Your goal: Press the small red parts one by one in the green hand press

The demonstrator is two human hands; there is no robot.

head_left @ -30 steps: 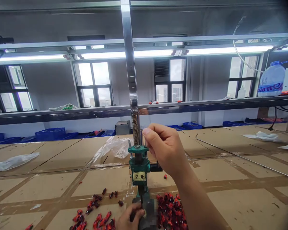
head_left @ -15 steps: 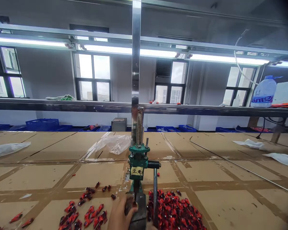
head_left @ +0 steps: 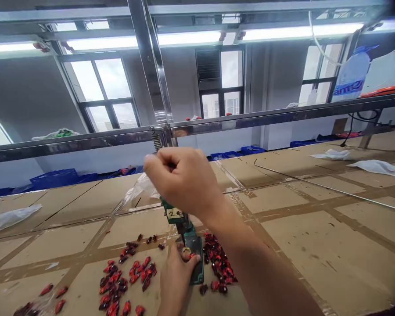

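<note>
A green hand press (head_left: 175, 215) marked "2#" stands in the middle, its base plate (head_left: 197, 267) towards me. On that plate, my left hand (head_left: 176, 274) pinches a small red-and-dark piece (head_left: 192, 255) just below the press's thin ram. My right hand (head_left: 187, 177) is raised in front of the press's upper part, fingers curled into a fist around the lever; hand and forearm hide the lever itself. Several loose red-and-dark pieces (head_left: 113, 285) lie left of the press. A denser pile of such pieces (head_left: 217, 259) is to its right, partly behind my right forearm.
Taped cardboard (head_left: 299, 272) covers the table. A thin metal rod (head_left: 316, 182) lies at the right, near white plastic bags (head_left: 378, 167). A metal rail (head_left: 250, 122) crosses behind the press, with a large plastic bottle (head_left: 352, 77) on it. Blue crates (head_left: 54, 179) stand beyond the table.
My right hand has risen from the lower end of the lever to in front of the press top. My left hand stays at the base plate. The view has tilted and moved down.
</note>
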